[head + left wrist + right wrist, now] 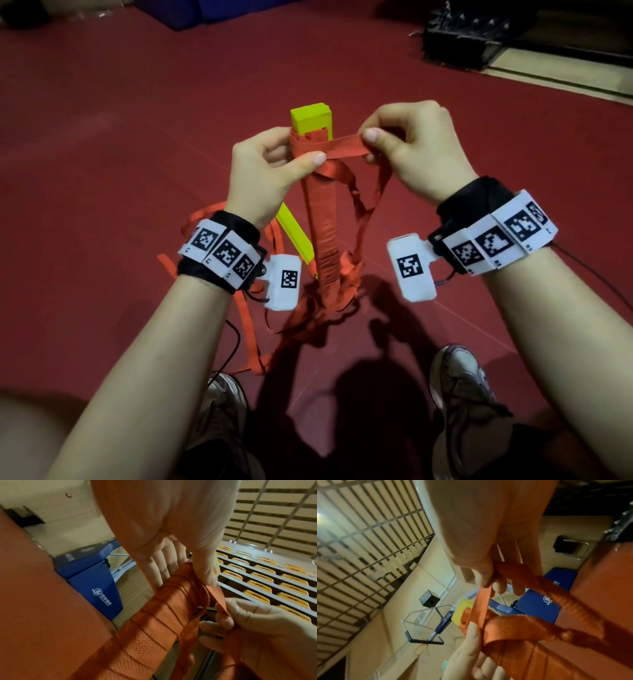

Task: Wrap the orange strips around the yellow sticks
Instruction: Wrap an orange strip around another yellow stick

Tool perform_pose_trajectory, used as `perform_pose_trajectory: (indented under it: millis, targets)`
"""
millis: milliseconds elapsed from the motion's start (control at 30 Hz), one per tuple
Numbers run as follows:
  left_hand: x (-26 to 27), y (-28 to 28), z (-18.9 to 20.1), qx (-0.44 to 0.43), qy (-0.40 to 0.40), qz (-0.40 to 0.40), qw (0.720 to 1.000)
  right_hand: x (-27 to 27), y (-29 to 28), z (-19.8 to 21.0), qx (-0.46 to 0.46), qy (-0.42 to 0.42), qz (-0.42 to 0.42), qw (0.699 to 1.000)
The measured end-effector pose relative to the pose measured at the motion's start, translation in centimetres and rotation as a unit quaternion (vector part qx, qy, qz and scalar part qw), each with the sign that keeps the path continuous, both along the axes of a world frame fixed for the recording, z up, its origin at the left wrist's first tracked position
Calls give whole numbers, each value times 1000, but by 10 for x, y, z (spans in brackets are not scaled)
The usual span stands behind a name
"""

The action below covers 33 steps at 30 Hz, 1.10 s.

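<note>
While the yellow stick point(311, 118) stands near upright at frame centre, wrapped in orange almost to its bare top, the left hand point(265, 171) grasps it high up, thumb pressing the wrap. Right hand point(416, 145), at 3 o'clock of the stick top, pinches the orange strip point(344, 148) between thumb and fingers, strip stretched taut across to the stick. Loose orange strips point(255, 342) trail on the red floor point(102, 137) at 6 to 8 o'clock of the stick's base. Second yellow stick point(294, 233) lies behind the left wrist, probably on the floor. Shoes point(462, 387) at bottom.
</note>
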<state>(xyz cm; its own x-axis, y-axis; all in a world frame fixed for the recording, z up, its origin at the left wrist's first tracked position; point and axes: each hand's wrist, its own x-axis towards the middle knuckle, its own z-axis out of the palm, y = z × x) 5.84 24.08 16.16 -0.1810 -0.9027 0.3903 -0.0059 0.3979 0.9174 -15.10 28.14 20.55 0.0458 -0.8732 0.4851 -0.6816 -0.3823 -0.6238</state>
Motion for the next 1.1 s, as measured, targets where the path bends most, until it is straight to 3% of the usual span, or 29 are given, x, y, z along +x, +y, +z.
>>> perform_pose_trajectory:
  millis: [133,367,633,733,867,933,1033,1100]
  targets:
    - [4,-5,-4,50,26,-44,997,1,0,0,89,-100,44,990]
    - [7,-6,-16,137,141,-49,979,-11,4,11,36,72,-63,995]
    - [-16,4,-9,171,148,-8,974,-16,-9,-7,42,107,-143,983]
    - [-26,10,-14,209,178,-23,961,-3,-7,-17,109,61,-96,987]
    - [-35,13,-16,233,221,-68,944,23,-6,-21,186,-121,18,975]
    - [-36,14,-17,218,239,-98,941,34,-4,-22,168,-109,16,980]
    - [-34,12,-20,225,240,-113,937,44,5,-26,106,-11,-39,994]
    - [-34,14,-19,227,240,-127,935,46,4,-31,105,-31,-51,993]
